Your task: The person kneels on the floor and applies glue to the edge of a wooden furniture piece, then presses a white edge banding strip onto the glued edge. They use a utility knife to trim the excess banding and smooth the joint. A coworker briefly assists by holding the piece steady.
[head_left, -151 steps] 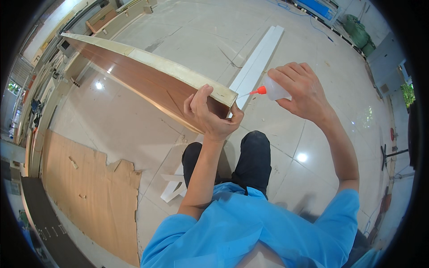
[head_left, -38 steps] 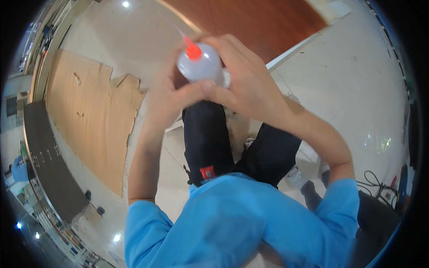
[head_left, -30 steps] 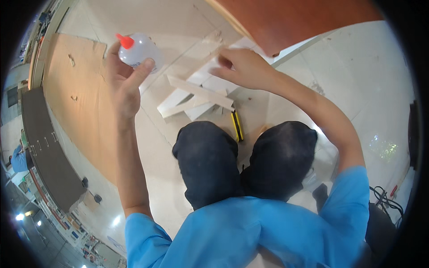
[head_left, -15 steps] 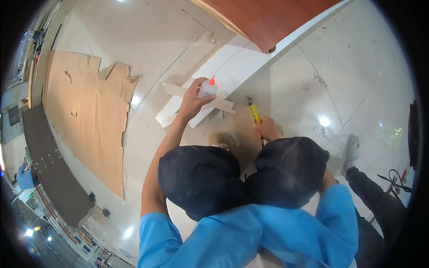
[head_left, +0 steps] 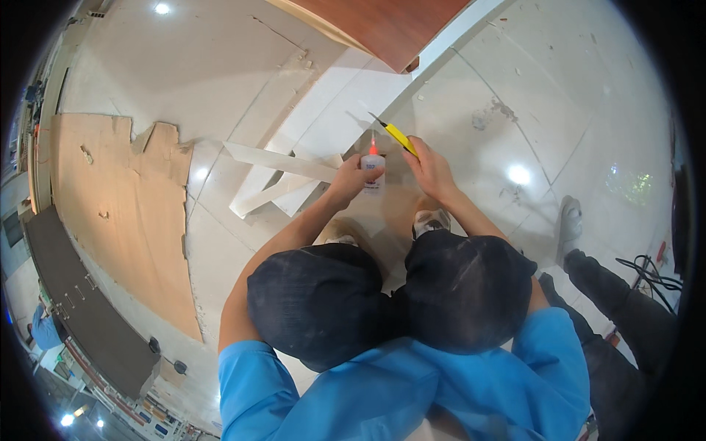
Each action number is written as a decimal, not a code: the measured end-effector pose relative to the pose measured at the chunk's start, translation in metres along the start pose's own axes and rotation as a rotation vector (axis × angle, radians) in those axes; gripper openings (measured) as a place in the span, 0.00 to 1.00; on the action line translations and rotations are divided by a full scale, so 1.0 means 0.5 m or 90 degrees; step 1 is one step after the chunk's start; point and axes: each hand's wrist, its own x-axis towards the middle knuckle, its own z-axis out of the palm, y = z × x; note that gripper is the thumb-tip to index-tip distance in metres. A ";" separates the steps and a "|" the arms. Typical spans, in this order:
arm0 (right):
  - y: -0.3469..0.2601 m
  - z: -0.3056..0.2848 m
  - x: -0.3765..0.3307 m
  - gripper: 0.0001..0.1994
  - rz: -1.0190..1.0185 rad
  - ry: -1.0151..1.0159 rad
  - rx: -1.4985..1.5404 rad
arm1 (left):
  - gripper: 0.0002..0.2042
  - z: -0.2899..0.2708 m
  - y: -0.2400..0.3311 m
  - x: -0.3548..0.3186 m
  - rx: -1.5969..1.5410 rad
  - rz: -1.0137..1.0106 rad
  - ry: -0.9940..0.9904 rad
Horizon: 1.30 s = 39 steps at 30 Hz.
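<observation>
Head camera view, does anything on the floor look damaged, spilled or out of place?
Yes: the flat brown cardboard sheet at left has a torn, jagged upper right edge. A grey smudge marks the pale tiles at right. I see no spill by the red-capped translucent white bottle in the left hand.

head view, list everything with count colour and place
bottle: 1, clear and red, in left grip
knife: 1, yellow and black, in right grip
panel: 1, reddish brown, top
boards: count unclear, white, upper middle
strips: count unclear, whitish, left of bottle
cardboard: 1, tan, left
slab: 1, dark brown, lower left
cables: count unclear, black, right edge
floor: 1, pale, around
co-worker's legs: 2, dark, right
person: 1, blue-clad, far left
trousers: 1, dark, lower middle
shirt: 1, blue, bottom
left grip: 1, bare, centre
right grip: 1, bare, centre
</observation>
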 end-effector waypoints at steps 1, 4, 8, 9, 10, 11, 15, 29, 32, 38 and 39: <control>0.005 0.002 -0.001 0.19 0.015 -0.019 0.001 | 0.28 0.001 -0.007 0.000 -0.001 -0.023 0.023; 0.016 0.006 0.003 0.20 0.016 -0.033 -0.022 | 0.28 -0.004 -0.019 0.000 -0.025 -0.033 0.061; 0.028 0.008 0.010 0.20 0.009 -0.040 -0.059 | 0.27 -0.013 -0.022 -0.002 -0.012 -0.039 0.061; 0.031 0.008 0.012 0.20 -0.008 -0.039 -0.062 | 0.26 -0.014 -0.020 -0.003 -0.013 -0.042 0.059; 0.034 0.008 0.013 0.19 -0.015 -0.042 -0.067 | 0.26 -0.016 -0.018 -0.004 -0.015 -0.048 0.058; 0.036 0.008 0.014 0.19 -0.017 -0.044 -0.074 | 0.26 -0.016 -0.015 -0.005 -0.017 -0.046 0.053; 0.036 0.009 0.016 0.18 -0.041 -0.056 -0.091 | 0.25 -0.017 -0.006 -0.013 -0.020 -0.053 0.050; 0.044 0.025 0.020 0.18 -0.058 -0.038 -0.181 | 0.24 -0.022 -0.007 -0.016 -0.018 -0.064 0.044; 0.035 0.039 0.021 0.15 -0.011 -0.084 -0.223 | 0.25 -0.017 -0.009 -0.015 -0.008 -0.049 0.058; 0.044 0.062 0.004 0.16 -0.041 -0.004 -0.072 | 0.28 -0.024 -0.012 -0.050 0.005 -0.009 0.018; 0.049 0.058 -0.006 0.17 -0.009 0.001 -0.082 | 0.29 -0.030 -0.007 -0.070 -0.013 0.019 -0.001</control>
